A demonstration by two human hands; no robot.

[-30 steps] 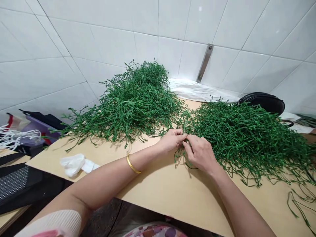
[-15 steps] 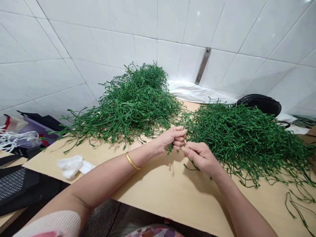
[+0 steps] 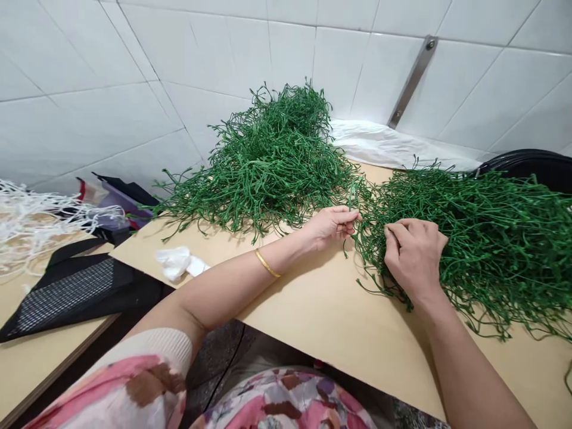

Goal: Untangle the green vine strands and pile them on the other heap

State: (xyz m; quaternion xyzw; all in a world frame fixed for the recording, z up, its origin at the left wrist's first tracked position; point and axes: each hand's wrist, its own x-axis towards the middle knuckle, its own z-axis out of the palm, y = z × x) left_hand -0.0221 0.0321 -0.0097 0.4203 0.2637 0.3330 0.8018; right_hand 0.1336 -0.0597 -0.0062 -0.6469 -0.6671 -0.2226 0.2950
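Note:
Two heaps of thin green stems lie on the light wooden table: a left heap against the wall and a right heap. My left hand is between them near the middle, its fingers closed on green stems that stick out above and below. At the near-left edge of the right heap is my right hand, its fingers bent and pinched together over the stems; what they hold, if anything, is hidden. A gold bracelet circles my left wrist.
Crumpled white tissue lies at the table's left. Further left are white strings, a black mesh bag and a purple item. White cloth, a metal bracket and a black case are at the back.
My right hand has moved away from my left hand, to the right, onto the edge of the right heap. The view has shifted, showing more of the left side.

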